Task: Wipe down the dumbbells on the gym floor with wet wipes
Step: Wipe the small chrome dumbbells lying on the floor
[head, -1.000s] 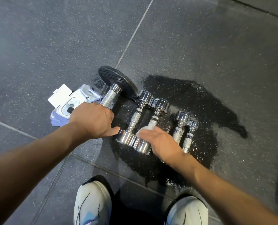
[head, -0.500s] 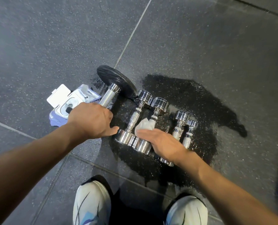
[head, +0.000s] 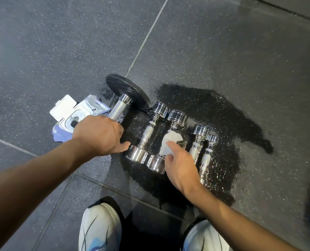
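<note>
Several chrome dumbbells lie side by side on the dark rubber floor. A larger dumbbell [head: 120,105] with a black plate lies at their left. My left hand [head: 100,134] covers the near end of its knurled handle, fingers curled over it and thumb pointing at the first chrome dumbbell [head: 147,133]. My right hand [head: 181,165] holds a white wet wipe [head: 169,142] against the handle of the second chrome dumbbell [head: 177,116]. Two smaller chrome dumbbells [head: 199,132] lie just right of that hand.
An open pack of wet wipes [head: 78,113] with its white lid flipped up lies left of the large dumbbell. A dark wet patch [head: 214,109] spreads on the floor under and behind the dumbbells. My white shoes [head: 100,229] stand at the bottom edge.
My right hand has slid back toward me along the second chrome dumbbell's handle, so more of the wipe shows ahead of the fingers. My left hand has stayed put.
</note>
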